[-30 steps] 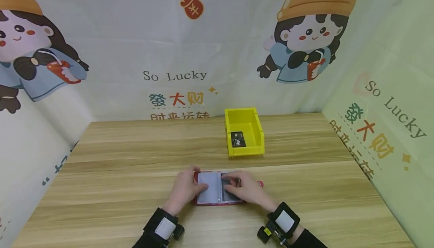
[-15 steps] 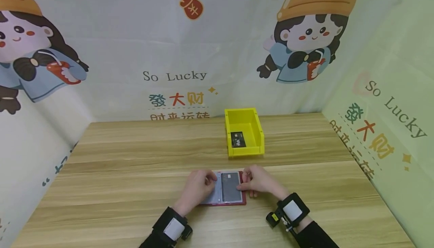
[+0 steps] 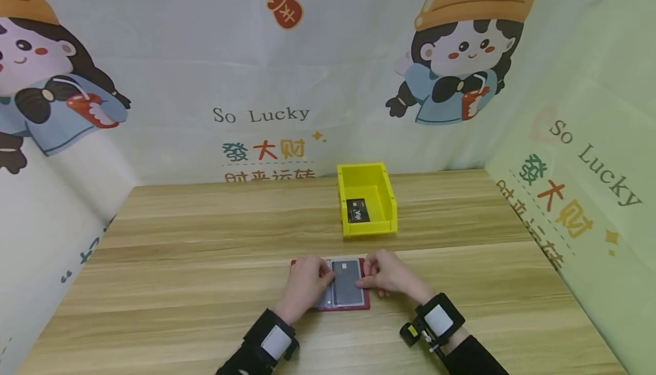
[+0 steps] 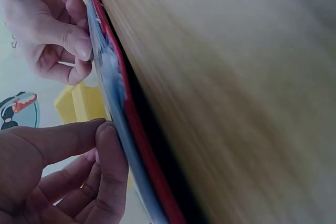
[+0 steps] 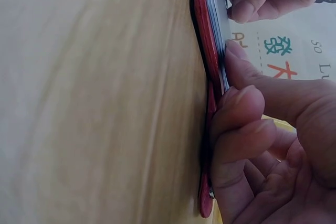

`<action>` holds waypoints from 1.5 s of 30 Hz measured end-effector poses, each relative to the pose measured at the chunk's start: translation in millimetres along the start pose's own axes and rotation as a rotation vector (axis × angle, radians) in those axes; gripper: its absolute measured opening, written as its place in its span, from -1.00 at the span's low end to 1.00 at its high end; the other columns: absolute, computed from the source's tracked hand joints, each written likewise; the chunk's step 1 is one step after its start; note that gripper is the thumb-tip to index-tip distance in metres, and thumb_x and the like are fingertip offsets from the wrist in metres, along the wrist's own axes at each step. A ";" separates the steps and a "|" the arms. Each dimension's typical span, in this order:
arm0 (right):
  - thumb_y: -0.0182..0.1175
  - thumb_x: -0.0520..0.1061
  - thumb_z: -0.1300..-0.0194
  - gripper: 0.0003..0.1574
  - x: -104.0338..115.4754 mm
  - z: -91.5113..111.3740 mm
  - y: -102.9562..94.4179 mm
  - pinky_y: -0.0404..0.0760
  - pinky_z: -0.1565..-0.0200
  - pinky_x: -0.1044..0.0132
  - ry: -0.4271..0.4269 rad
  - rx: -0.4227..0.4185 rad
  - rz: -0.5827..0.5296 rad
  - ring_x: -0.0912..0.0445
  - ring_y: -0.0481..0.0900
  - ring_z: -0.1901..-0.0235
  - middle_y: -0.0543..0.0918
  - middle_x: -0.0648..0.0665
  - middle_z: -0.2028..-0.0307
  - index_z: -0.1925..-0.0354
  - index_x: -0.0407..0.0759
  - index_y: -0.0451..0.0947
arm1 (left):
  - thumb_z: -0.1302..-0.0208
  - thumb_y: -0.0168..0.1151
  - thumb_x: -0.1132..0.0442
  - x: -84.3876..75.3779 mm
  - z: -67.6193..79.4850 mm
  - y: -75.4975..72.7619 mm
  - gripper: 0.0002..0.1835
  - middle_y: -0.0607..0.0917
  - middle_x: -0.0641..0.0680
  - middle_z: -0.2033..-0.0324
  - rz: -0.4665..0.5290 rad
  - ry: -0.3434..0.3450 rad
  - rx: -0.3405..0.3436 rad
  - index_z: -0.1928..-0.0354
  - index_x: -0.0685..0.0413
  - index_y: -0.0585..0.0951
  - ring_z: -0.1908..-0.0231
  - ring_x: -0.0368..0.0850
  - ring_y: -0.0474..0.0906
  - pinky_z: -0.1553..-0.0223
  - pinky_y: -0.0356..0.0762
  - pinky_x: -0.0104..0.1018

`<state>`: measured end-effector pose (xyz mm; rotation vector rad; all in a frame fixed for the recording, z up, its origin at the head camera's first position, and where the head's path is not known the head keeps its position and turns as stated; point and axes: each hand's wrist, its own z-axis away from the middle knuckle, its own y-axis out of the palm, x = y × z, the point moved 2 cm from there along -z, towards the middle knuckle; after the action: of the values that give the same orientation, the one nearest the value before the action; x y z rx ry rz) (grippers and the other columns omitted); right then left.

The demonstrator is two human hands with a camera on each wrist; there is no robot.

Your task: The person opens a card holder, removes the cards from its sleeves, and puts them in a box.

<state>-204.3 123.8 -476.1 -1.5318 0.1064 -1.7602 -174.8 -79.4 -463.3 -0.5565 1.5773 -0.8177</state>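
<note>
A red card holder (image 3: 367,302) lies open on the table, with clear sleeves inside. In its right-hand sleeve sits a dark grey card (image 3: 347,285) with a light chip patch. My left hand (image 3: 303,285) crosses the left page, and its thumb and index finger pinch at the sleeve by the card's left edge; whether they grip film or card I cannot tell. My right hand (image 3: 390,275) holds the right edge of the holder, its thumb on the sleeves and its fingers curled at the side. The left wrist view shows the red cover (image 4: 137,124) and page edges side-on.
Behind the holder stands a yellow bin (image 3: 370,229) with a black VIP card (image 3: 357,210) in it. The wooden table (image 3: 205,238) meets a printed cloth backdrop (image 3: 256,68) at the back and sides.
My right hand has drawn back from over the card to the holder's right edge, uncovering the card. My left hand has left the holder's left edge and moved right to the card's left side.
</note>
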 end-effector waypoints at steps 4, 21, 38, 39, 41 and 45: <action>0.47 -0.23 -0.29 -0.69 -2.1 -1.0 0.7 0.31 0.65 0.45 -0.013 -0.002 0.004 0.23 0.36 0.75 0.47 0.03 0.70 0.45 -0.16 0.51 | -0.34 0.41 0.35 4.4 -1.9 0.6 -0.88 0.70 0.03 0.50 0.029 -0.034 0.021 0.36 0.26 0.79 0.52 -0.24 0.46 0.51 0.33 -0.44; 0.50 -0.18 -0.27 -0.67 0.5 0.1 1.1 0.29 0.66 0.46 -0.034 -0.016 0.048 0.24 0.36 0.76 0.44 0.05 0.71 0.48 -0.16 0.53 | -0.35 0.40 0.35 9.0 -4.4 -1.8 -0.80 0.44 -0.12 0.68 0.129 -0.063 0.093 0.46 0.25 0.76 0.63 -0.28 0.32 0.58 0.17 -0.44; 0.52 -0.13 -0.26 -0.63 -1.2 -1.9 2.4 0.27 0.65 0.45 -0.043 -0.030 0.093 0.23 0.34 0.77 0.40 0.07 0.72 0.50 -0.13 0.50 | -0.37 0.36 0.32 14.9 -7.6 -3.8 -0.75 0.43 -0.14 0.71 0.211 -0.077 0.136 0.50 0.26 0.76 0.66 -0.29 0.29 0.59 0.17 -0.42; 0.52 -0.13 -0.26 -0.62 -1.3 -1.9 2.3 0.27 0.65 0.45 -0.044 -0.031 0.093 0.23 0.34 0.77 0.40 0.07 0.72 0.50 -0.12 0.50 | -0.38 0.36 0.32 14.9 -7.7 -3.9 -0.74 0.42 -0.14 0.72 0.213 -0.077 0.139 0.50 0.26 0.75 0.66 -0.29 0.28 0.59 0.16 -0.42; 0.52 -0.12 -0.26 -0.62 -1.3 -1.8 2.4 0.27 0.65 0.45 -0.048 -0.033 0.094 0.24 0.34 0.77 0.40 0.07 0.72 0.51 -0.12 0.49 | -0.38 0.36 0.31 15.1 -7.9 -4.1 -0.73 0.42 -0.15 0.72 0.215 -0.080 0.144 0.52 0.25 0.75 0.67 -0.30 0.27 0.60 0.15 -0.42; 0.52 -0.12 -0.26 -0.61 -1.6 -1.9 2.9 0.27 0.65 0.44 -0.053 -0.036 0.099 0.24 0.34 0.77 0.39 0.08 0.72 0.51 -0.12 0.49 | -0.39 0.36 0.30 14.5 -7.7 -4.7 -0.70 0.40 -0.15 0.72 0.212 -0.094 0.153 0.55 0.23 0.73 0.67 -0.30 0.25 0.60 0.13 -0.42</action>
<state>-204.6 121.9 -479.5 -1.5706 0.1852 -1.6475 -185.3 -91.7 -468.7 -0.3063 1.4459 -0.7330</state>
